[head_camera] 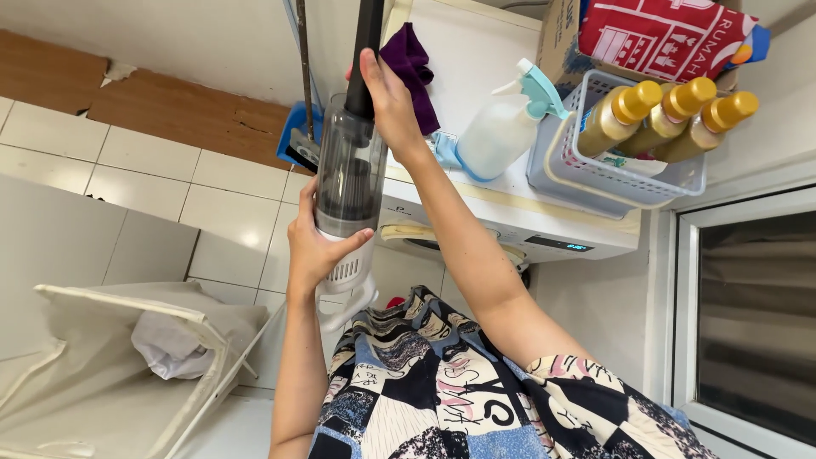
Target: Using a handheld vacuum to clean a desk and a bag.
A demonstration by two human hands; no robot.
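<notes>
I have the handheld vacuum [350, 183] held up in front of me, over the floor and just before the washing machine [510, 225]. My left hand [313, 246] is clamped round the base of its clear dust cup, and my right hand [387, 93] is closed on the black tube above. To do this well, I judge the left grip should hold the cup steady while the right keeps the tube in line. Beyond sit a purple cloth [412, 64], a spray bottle [506, 127] and a basket [595, 174] of bottles; a laundry hamper [127, 365] stands at left.
</notes>
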